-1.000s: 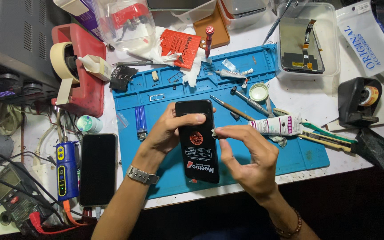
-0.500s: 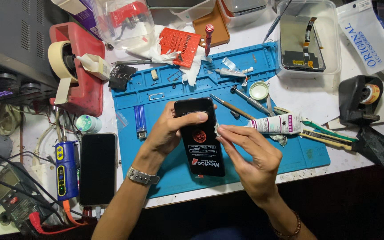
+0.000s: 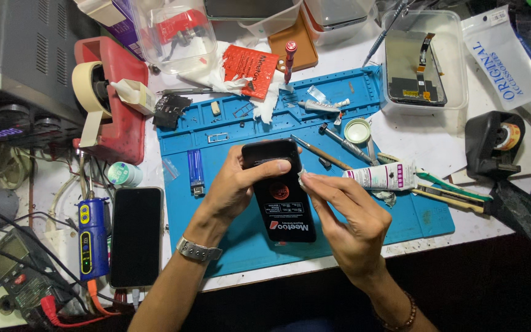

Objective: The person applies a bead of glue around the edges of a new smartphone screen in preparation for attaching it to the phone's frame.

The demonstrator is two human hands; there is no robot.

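Blue silicone mat [image 3: 247, 246] covers the middle of the worktop [image 3: 437, 147] in the head view, and everything else sits around it. Above the mat's centre the left hand [image 3: 235, 184] grips a black phone [image 3: 281, 197], thumb laid across the upper face and fingers curled behind, so the phone hangs tilted just over the mat. The right hand [image 3: 351, 227] is at the phone's right edge, its thumb and forefinger pinched together on a small white scrap [image 3: 303, 179] pressed against that edge; the other fingers are loosely curled beneath. A metal watch [image 3: 199, 251] circles the left wrist.

On the mat's right part lies a white glue tube [image 3: 379, 177], with a small round cap [image 3: 357, 131] just behind it and a slim screwdriver [image 3: 321, 152] between the tube and the phone. A blue lighter [image 3: 196, 170] lies on the mat's left part. Off the mat's left edge a second black phone [image 3: 135, 237] lies flat, beside a blue handheld tool [image 3: 93, 237]. Behind the mat's left corner stands a red tape dispenser [image 3: 109, 98] with a roll of masking tape. Behind the mat's right corner a clear plastic box [image 3: 456, 61] holds a phone screen part.
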